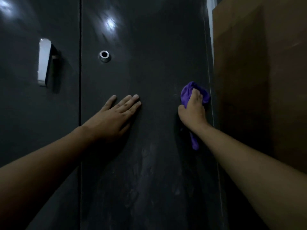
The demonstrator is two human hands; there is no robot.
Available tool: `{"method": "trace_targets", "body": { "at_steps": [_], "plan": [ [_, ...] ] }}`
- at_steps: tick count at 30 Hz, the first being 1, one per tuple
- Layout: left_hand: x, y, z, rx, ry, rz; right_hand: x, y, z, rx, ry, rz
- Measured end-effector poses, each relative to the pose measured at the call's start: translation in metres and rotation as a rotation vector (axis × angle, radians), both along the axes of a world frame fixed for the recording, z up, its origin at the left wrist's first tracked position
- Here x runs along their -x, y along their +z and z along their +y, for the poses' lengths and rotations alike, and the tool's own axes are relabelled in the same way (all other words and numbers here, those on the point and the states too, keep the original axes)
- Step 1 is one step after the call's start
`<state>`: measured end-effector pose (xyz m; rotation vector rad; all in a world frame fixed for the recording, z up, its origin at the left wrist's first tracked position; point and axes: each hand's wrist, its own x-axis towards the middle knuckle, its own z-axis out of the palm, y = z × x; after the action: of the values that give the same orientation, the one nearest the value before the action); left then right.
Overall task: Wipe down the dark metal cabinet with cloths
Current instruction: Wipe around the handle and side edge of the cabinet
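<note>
On my feed the left hand (116, 117) lies flat on the right door of the cabinet (149, 47), fingers straight, holding nothing. The right hand (192, 111) grips a bunched purple cloth (186, 92) — pressed against that door's right edge, a tail hanging below the wrist. A round lock (104, 55) sits above the left hand.

Likely a storeroom: a locking metal cabinet (149, 47) stands beside a large cardboard box (259, 83)
</note>
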<state>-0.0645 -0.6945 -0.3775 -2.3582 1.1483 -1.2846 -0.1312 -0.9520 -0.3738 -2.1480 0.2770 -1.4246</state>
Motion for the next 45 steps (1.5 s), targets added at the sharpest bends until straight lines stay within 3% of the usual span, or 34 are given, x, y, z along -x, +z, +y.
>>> {"method": "trace_targets", "body": {
  "at_steps": [7, 10, 14, 20, 24, 28, 32, 34, 36, 39, 45],
  "plan": [
    [-0.029, -0.015, -0.003, 0.026, -0.019, -0.269, -0.014, -0.025, 0.0, 0.32, 0.076, -0.114],
    [-0.029, -0.016, -0.005, 0.01, 0.018, -0.275, -0.007, -0.041, -0.005, 0.458, 0.053, -0.028],
    [-0.024, -0.014, -0.008, -0.006, 0.098, -0.233, 0.006, -0.04, -0.011, 0.647, -0.185, 0.151],
    [-0.022, -0.017, -0.013, 0.062, 0.096, -0.2, -0.002, -0.005, -0.004, 0.463, -0.201, 0.124],
    [-0.022, -0.015, -0.013, 0.055, 0.1, -0.179, -0.014, 0.011, 0.003, 0.348, -0.077, 0.014],
    [-0.018, -0.015, -0.014, 0.048, 0.125, -0.172, -0.01, -0.021, 0.006, 0.541, -0.071, 0.019],
    [-0.011, -0.014, -0.014, 0.02, 0.162, -0.122, -0.003, -0.032, -0.002, 0.706, -0.346, 0.14],
    [-0.009, -0.013, -0.014, 0.016, 0.163, -0.107, -0.004, -0.028, 0.0, 0.705, -0.377, 0.176],
    [-0.01, -0.014, -0.014, 0.023, 0.153, -0.094, -0.004, -0.018, 0.001, 0.619, -0.355, 0.177],
    [-0.013, -0.014, -0.014, 0.033, 0.123, -0.108, -0.003, 0.002, -0.005, 0.337, -0.284, 0.126],
    [-0.014, -0.019, -0.016, 0.069, 0.112, -0.133, 0.005, -0.023, -0.021, 0.376, -0.226, 0.108]
  ]
}}
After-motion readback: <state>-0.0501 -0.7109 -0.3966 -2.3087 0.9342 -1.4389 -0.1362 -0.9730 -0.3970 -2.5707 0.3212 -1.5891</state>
